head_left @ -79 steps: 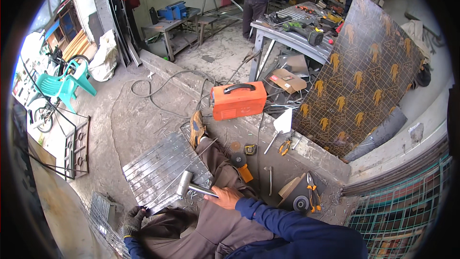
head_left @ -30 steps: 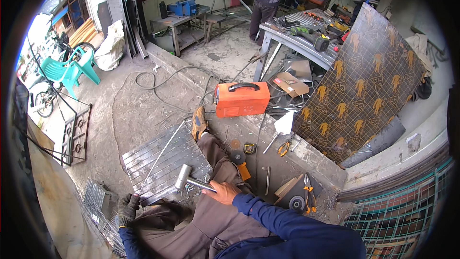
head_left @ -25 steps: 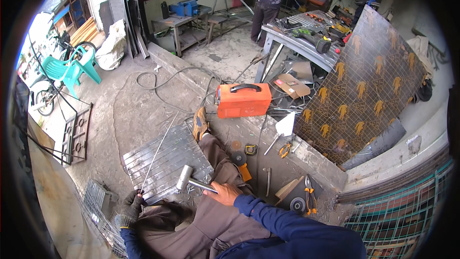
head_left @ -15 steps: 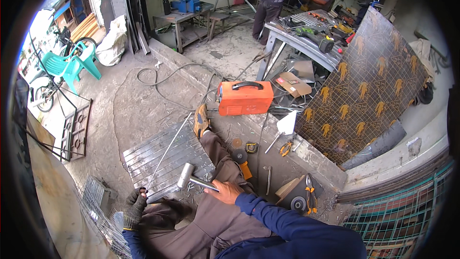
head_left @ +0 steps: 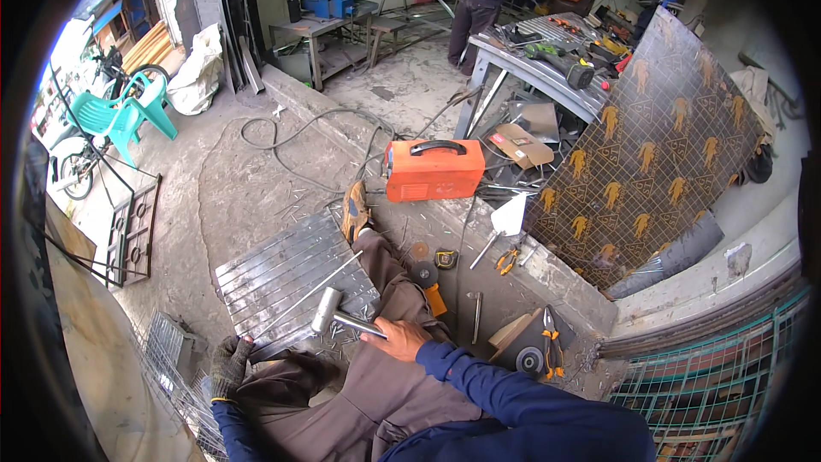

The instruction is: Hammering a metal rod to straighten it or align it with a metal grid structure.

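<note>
My right hand (head_left: 402, 341) grips the handle of a metal hammer (head_left: 326, 311), its head over the near right part of a grooved metal plate (head_left: 295, 269). My gloved left hand (head_left: 229, 366) is closed at the plate's near left corner, around the near end of a thin metal rod (head_left: 312, 292). The rod slants across the plate, its far end toward my shoe (head_left: 356, 210). I cannot tell whether it touches the plate. Short metal pieces (head_left: 340, 344) are scattered by the plate's near right edge.
An orange machine with a black handle (head_left: 434, 173) stands beyond my foot. To the right lie an angle grinder (head_left: 430, 284), a tape measure (head_left: 445, 259), pliers (head_left: 552, 351) and a dustpan (head_left: 509, 216). Two people work near a bench (head_left: 547, 77); green chairs (head_left: 120, 118) stand at left.
The rod in my left hand has swung down and rightward, from steeply raised to a flatter slant over the plate. My right hand and the hammer have barely moved.
</note>
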Available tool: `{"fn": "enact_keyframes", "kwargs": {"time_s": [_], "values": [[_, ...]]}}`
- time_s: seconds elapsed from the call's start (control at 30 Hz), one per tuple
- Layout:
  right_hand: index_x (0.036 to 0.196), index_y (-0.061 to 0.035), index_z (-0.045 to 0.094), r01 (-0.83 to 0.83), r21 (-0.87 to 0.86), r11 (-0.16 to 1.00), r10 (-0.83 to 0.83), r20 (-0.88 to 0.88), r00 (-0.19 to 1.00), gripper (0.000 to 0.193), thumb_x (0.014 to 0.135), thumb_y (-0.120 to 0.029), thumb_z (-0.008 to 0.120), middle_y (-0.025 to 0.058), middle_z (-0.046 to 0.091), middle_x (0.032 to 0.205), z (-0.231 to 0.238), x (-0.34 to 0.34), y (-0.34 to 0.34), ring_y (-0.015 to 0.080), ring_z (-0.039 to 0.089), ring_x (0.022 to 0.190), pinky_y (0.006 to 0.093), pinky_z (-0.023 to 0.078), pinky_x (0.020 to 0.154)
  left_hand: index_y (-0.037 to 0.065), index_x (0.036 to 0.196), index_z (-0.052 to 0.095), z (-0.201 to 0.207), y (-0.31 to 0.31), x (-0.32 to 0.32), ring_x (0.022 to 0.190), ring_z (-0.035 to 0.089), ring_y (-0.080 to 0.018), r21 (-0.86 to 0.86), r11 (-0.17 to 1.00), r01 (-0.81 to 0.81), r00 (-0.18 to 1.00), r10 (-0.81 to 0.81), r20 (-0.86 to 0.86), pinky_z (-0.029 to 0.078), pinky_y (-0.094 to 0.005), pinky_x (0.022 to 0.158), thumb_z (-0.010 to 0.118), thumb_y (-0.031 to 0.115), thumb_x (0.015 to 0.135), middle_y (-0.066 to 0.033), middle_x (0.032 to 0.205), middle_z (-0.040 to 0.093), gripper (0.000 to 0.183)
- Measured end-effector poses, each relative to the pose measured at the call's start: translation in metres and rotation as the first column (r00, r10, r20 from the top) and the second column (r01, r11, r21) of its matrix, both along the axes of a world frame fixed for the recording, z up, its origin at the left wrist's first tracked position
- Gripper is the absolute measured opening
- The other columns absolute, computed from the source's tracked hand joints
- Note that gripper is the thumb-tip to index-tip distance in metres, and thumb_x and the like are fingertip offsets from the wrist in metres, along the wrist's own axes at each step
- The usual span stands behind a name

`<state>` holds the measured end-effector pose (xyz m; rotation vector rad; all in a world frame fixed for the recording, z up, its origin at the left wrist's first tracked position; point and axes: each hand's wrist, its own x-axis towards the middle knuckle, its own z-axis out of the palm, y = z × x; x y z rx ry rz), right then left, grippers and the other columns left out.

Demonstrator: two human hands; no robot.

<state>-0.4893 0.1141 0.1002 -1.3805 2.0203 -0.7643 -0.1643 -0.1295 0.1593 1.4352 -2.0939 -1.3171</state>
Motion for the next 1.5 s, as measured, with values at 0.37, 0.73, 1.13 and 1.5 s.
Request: {"fn": "enact_keyframes", "kwargs": {"time_s": [0.37,0.73,1.13,1.5], "values": [[0.096,-0.0044,0.053,0.003,0.033,0.999,-0.003,-0.008,1.000,0.051,0.098,-0.056,0.053,0.0254,0.066,0.078,0.005,0.002,-0.001,0.0458,0.066,0.078,0.0550,0.050,0.068,0.003,0.092,0.057,0.022,0.013,-0.029,0.076,0.049,-0.0120,-0.028,0.989,0.143,0.987,-0.140,0.083,0.046,-0.0316,0.073,0.070,0.031,0.095,-0.0039,0.077,0.057,0.031],[0.099,-0.0049,0.054,0.008,0.005,1.000,-0.008,0.002,1.000,0.050,0.098,-0.054,0.052,0.0257,0.067,0.080,0.002,0.002,-0.003,0.0458,0.066,0.079,0.0549,0.050,0.068,0.004,0.099,0.062,0.011,0.009,-0.024,0.077,0.055,-0.0207,-0.041,0.971,0.237,0.966,-0.230,0.121,0.048,-0.0370,0.077,0.067,0.033,0.096,-0.0157,0.085,0.063,0.030],[0.102,-0.0066,0.055,-0.001,-0.001,1.000,0.001,-0.014,1.000,0.048,0.098,-0.054,0.054,0.0245,0.068,0.080,0.002,0.000,-0.002,0.0444,0.067,0.079,0.0540,0.051,0.068,0.005,0.092,0.059,-0.004,0.005,-0.019,0.076,0.049,-0.0067,0.050,0.992,0.113,0.990,-0.107,-0.093,0.046,-0.0269,0.069,0.066,0.023,0.098,0.0041,0.079,0.055,0.021],[0.106,-0.0097,0.054,0.172,0.090,0.981,-0.152,-0.200,0.968,0.054,0.096,-0.063,0.050,0.0191,0.068,0.104,0.024,0.030,0.012,0.0451,0.067,0.088,0.0558,0.051,0.076,0.002,0.085,0.070,0.016,0.005,-0.008,0.070,0.052,-0.0107,0.093,0.989,0.113,0.975,-0.128,0.181,0.046,-0.0336,0.071,0.067,0.043,0.095,-0.0021,0.071,0.063,0.043]]}}
